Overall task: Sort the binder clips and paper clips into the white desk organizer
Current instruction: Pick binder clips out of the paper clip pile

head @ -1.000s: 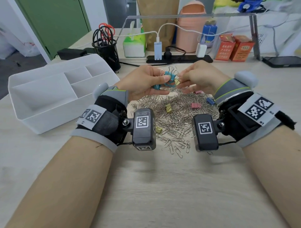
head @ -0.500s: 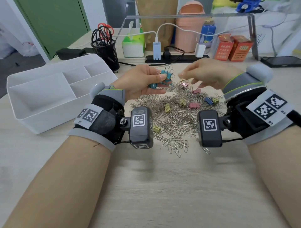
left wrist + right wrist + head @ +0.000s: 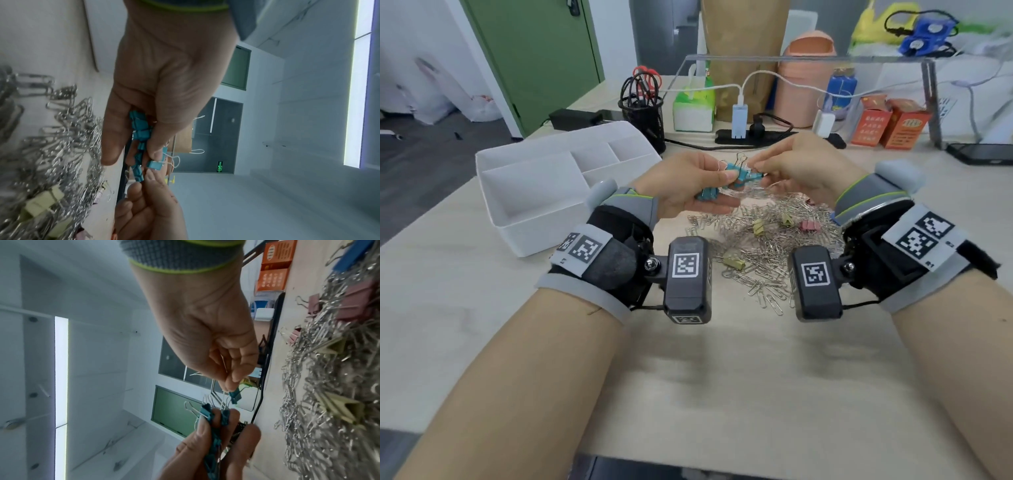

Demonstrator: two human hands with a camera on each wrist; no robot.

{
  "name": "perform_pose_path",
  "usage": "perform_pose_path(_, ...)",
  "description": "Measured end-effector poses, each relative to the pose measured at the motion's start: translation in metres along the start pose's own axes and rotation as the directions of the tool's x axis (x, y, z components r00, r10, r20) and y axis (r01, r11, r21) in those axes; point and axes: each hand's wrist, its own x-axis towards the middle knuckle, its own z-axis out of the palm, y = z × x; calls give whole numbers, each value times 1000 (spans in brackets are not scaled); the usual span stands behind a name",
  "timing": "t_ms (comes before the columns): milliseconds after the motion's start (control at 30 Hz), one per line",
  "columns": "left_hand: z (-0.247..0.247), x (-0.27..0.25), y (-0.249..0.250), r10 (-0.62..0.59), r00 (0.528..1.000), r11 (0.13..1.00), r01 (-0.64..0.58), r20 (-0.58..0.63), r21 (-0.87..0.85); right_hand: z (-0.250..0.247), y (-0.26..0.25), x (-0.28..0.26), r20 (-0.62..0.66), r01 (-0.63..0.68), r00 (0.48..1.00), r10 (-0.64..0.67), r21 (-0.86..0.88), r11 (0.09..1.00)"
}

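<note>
Left hand (image 3: pixel 688 186): raised over the desk, thumb and fingers curled round a bunch of teal binder clips (image 3: pixel 726 183), wire handles sticking up
Right hand (image 3: pixel 801 171): fingertips pinched together on the wire handle of 1 more teal clip (image 3: pixel 235 395) – held right beside the bunch
Change: 0.5 s ago the right hand was apart from the left, fingers loose over the pile; now it has come back in and the 2 hands meet at the bunch, as they did 1.0 s ago
Pile (image 3: pixel 767 246): silver paper clips spread on the desk under and in front of the hands, with yellow binder clips (image 3: pixel 758 226) and a pink one (image 3: pixel 810 226) lying among them
White desk organizer (image 3: pixel 534 219): on the desk left of the left hand – nothing visible in its compartments
Camera: tilted up a little since 0.5 s ago
</note>
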Motion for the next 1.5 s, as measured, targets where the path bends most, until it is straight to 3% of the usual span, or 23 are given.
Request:
perform_pose_path(200, -25, -35, 5, 68, 984, 986, -41, -167, 160, 40, -33, -13, 141, 10, 990, -13, 23, 1000)
perform_pose_path(367, -60, -69, 4, 83, 961, 983, -36, -263, 178, 86, -58, -8, 221, 72, 974, -58, -54, 996)
perform_pose_path(533, -90, -90, 3, 75, 930, 988, -21, -360, 152, 127, -84, 1, 249, 80, 965, -81, 14, 997)
perform_pose_path(800, -137, -115, -11, -4, 810, 982, 113, -586, 149, 200, -108, 16, 220, 123, 968, -123, 17, 992)
perform_pose_path(900, -148, -119, -15, -29, 748, 973, 174, -663, 154, 214, -110, 20, 252, 104, 962, -104, 16, 994)
perform_pose_path(1033, -157, -114, -15, -78, 704, 979, 189, -706, 80, 222, -108, 25, 305, 119, 945, -118, 14, 993)
perform_pose_path(1267, -149, -103, -13, -54, 719, 924, 300, -693, 239, 210, -102, 26, 316, 205, 933, -172, -76, 976)
perform_pose_path(1367, -138, -100, -8, 16, 749, 882, 301, -663, 361, 198, -101, 24, 324, 233, 926, -195, -81, 969)
perform_pose_path(1500, -123, -94, -2, 123, 747, 860, 248, -653, 446, 174, -98, 14, 318, 256, 923, -216, -90, 962)
